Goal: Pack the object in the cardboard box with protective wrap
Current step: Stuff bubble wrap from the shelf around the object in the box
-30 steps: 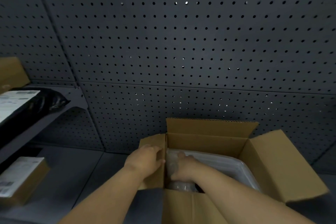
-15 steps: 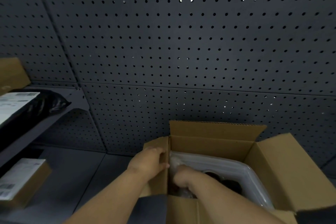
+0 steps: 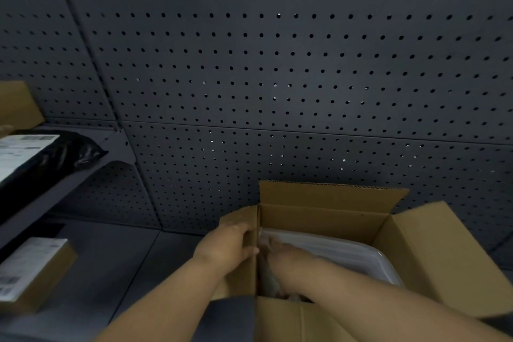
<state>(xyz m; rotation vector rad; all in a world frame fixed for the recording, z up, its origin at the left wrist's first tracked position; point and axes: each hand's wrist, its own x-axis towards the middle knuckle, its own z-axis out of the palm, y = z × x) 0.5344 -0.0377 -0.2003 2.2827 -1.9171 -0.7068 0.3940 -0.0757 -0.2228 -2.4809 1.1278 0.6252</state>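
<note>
An open cardboard box (image 3: 327, 219) stands at the lower right with its flaps up. Inside it lies a pale object in clear protective wrap (image 3: 349, 255), filling most of the box. My left hand (image 3: 226, 247) grips the box's left wall from outside, thumb over the rim. My right hand (image 3: 288, 261) reaches down inside the box at the left end, fingers in the wrap; its fingertips are hidden by the wall and the wrap.
A grey perforated wall panel (image 3: 277, 64) stands right behind the box. At left a shelf holds a black mailer bag (image 3: 47, 155) with a white label and a brown box (image 3: 16, 105). A labelled small carton (image 3: 30, 272) lies below on the grey surface.
My right hand has pushed deeper into the left end of the box, and the dark part seen under the wrap is now covered. My left hand keeps its hold on the wall.
</note>
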